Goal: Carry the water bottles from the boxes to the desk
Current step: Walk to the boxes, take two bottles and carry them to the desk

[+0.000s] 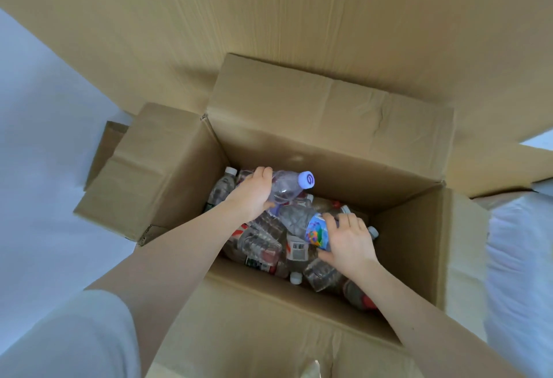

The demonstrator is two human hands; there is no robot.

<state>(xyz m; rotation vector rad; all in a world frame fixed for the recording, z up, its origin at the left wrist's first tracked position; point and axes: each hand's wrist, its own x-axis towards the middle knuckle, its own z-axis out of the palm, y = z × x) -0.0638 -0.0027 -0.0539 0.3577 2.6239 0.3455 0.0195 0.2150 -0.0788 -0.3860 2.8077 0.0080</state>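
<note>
An open cardboard box (185,174) stands below me, and several clear plastic water bottles (263,246) lie piled in its bottom. My left hand (254,195) grips a clear bottle with a pale purple cap (288,186), its cap pointing right and lifted a little above the pile. My right hand (348,243) curls round a second clear bottle with a colourful blue label (302,223) that lies on the heap. Both forearms reach down into the box from the near side.
The box flaps (329,108) are folded outward on all sides. A large sheet of cardboard (269,18) rises behind the box. Pale floor (45,138) lies to the left, and something white (520,273) stands at the right edge.
</note>
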